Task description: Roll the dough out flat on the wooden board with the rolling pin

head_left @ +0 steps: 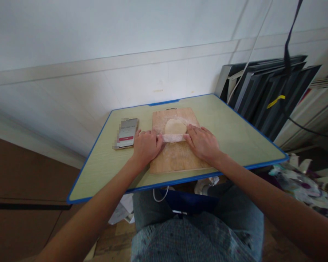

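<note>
A floured rolling pin (176, 138) lies crosswise on a wooden cutting board (177, 160). My left hand (147, 146) is closed over its left end, and my right hand (203, 142) grips the right end. Just beyond the pin, against or very near it, sits a flattened round of dough (175, 127). White flour dusts the board around the dough. Both ends of the pin are hidden under my hands.
The board rests on a pale green table (235, 134) with a blue rim. Left of it lies a smartphone (128, 133), screen up. Dark flat panels (268, 91) lean on the wall at the right, with a black cable (288, 51) hanging before them.
</note>
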`<state>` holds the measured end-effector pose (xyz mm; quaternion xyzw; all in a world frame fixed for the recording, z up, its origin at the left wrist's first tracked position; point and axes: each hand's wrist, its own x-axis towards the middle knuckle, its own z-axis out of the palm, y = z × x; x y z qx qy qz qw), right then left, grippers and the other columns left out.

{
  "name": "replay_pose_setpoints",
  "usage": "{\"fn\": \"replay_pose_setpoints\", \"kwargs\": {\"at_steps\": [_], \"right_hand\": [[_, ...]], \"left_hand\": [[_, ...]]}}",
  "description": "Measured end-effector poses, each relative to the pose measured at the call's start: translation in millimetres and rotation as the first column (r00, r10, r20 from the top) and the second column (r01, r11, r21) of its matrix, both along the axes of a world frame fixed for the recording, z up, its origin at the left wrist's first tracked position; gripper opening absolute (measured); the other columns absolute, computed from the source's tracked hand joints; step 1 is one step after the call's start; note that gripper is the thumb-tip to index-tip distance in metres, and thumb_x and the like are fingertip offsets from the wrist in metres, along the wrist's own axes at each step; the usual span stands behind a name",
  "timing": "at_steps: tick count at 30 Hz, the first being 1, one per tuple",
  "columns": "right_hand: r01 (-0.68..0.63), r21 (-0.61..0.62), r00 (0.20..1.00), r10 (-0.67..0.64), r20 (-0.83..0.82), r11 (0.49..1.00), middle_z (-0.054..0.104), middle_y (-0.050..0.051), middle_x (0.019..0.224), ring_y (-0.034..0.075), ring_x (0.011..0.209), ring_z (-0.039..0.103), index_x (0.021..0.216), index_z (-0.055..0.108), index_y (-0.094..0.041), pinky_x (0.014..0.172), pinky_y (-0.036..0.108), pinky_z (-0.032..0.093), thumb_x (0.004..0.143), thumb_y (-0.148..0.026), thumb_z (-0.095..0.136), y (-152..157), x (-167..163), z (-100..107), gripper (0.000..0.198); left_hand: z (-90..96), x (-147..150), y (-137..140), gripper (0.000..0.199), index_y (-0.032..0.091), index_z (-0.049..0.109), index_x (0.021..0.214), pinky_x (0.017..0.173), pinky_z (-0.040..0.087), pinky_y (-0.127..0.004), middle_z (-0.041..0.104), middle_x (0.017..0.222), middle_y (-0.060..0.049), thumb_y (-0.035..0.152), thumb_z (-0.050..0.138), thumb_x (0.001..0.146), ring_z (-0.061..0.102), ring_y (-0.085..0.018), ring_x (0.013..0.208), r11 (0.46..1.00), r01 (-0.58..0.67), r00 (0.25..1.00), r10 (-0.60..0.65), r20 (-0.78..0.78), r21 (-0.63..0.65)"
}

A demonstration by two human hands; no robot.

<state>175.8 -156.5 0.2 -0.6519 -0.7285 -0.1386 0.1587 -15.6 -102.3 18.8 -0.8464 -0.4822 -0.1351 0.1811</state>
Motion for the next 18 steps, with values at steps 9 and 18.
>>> {"fn": "replay_pose_setpoints", "kwargs": {"at_steps": [9,18], "right_hand": [[-0.018,0.040,1.000,0.017,0.020,0.999,0.053,0.015,0.124,0.023,0.112,0.049,0.118,0.051,-0.007,0.096,0.036,0.033,0.093,-0.035,0.026,-3,0,-3,0.046],[-0.046,0.063,0.999,0.046,0.000,0.997,0.054,0.016,0.122,0.023,0.112,0.050,0.116,0.051,-0.007,0.096,0.036,0.033,0.092,-0.036,0.031,-9,-2,-4,0.043]], "left_hand": [[-3.2,-1,-4,0.044,0.010,0.061,0.081,0.083,0.037,-0.043,0.066,0.079,-0.015,0.033,0.024,0.087,0.060,-0.026,0.076,1.000,0.003,1.000,-0.003,0.016,-0.014],[-3.6,-6,-11,0.041,0.012,0.060,0.081,0.077,0.040,-0.039,0.066,0.079,-0.012,0.031,0.024,0.088,0.061,-0.025,0.074,0.997,0.017,1.000,-0.017,0.012,-0.069]]}}
